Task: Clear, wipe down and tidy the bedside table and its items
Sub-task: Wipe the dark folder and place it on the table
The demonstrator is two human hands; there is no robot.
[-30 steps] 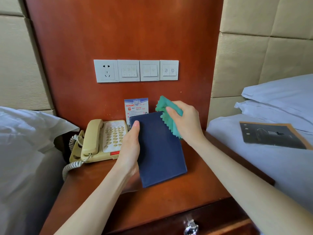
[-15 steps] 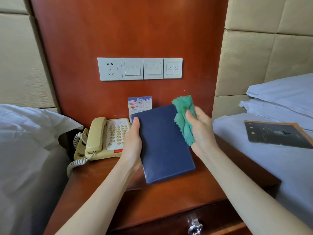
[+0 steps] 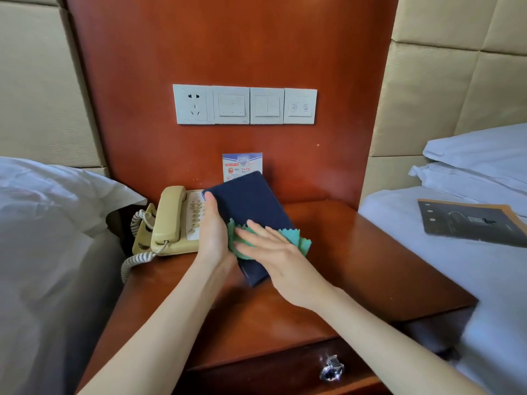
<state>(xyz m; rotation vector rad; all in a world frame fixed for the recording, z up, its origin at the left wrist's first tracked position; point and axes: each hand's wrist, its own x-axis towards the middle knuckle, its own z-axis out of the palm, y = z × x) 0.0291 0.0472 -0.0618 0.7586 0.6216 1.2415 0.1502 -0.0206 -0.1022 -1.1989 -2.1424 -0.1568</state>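
The left hand (image 3: 212,238) grips the blue folder (image 3: 251,206) by its edge; the right hand (image 3: 273,249) presses the green cloth (image 3: 296,240) flat, fingers straight. Rub every corner; hold the folder steady over the desk (image 3: 356,266).

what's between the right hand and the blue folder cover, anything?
Only the green scalloped-edge cloth: the right hand presses it flat on the dark blue folder, fingers straight. The left hand grips the folder's left edge directly.
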